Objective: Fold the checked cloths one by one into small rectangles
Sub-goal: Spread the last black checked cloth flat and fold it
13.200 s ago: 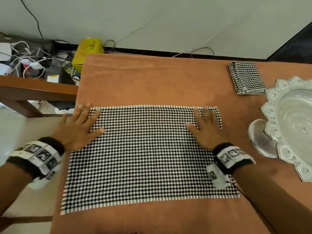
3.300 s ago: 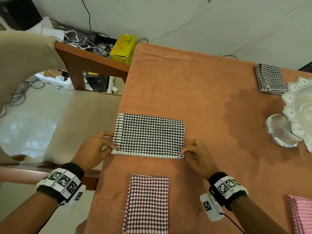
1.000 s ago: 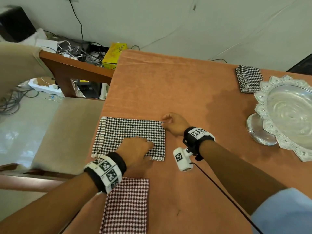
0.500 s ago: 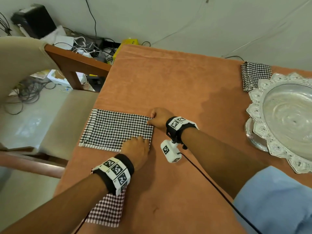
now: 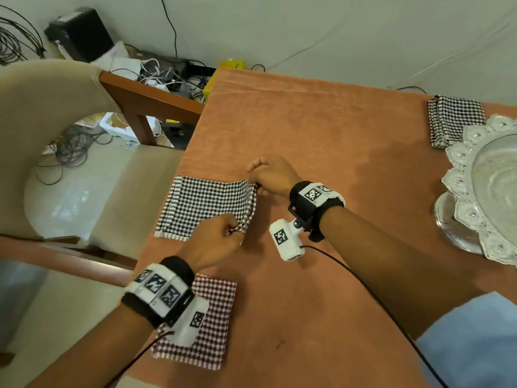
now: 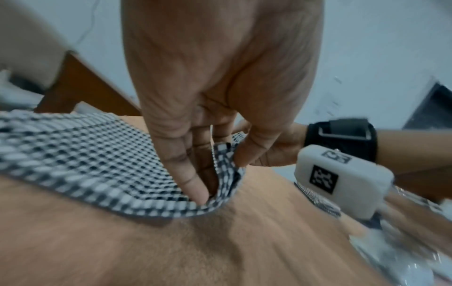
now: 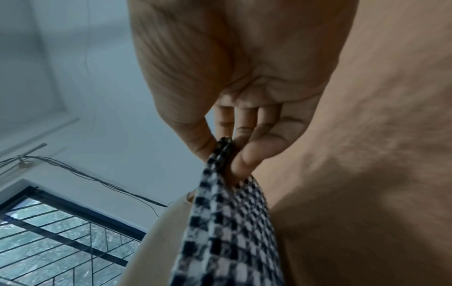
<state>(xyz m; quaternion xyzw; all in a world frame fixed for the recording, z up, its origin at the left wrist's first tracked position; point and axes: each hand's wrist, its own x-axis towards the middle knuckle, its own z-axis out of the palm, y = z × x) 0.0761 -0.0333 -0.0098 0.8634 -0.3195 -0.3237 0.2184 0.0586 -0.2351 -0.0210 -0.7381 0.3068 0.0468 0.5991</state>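
Note:
A black-and-white checked cloth (image 5: 204, 207), folded to a rectangle, lies near the left edge of the orange table (image 5: 335, 141). My right hand (image 5: 258, 180) pinches its far right corner between thumb and fingers (image 7: 247, 154). My left hand (image 5: 232, 229) pinches the near right corner (image 6: 227, 162). The right edge of the checked cloth (image 7: 227, 232) is lifted off the table and curls upward. The left part stays flat.
A folded red checked cloth (image 5: 215, 323) lies under my left wrist. Another folded black checked cloth (image 5: 454, 120) sits at the far right beside a silver footed dish (image 5: 475, 197). A beige chair (image 5: 131, 191) stands left of the table.
Both hands have closed on the cloth's right corners and raised that edge off the table; half a second ago it lay flat under them.

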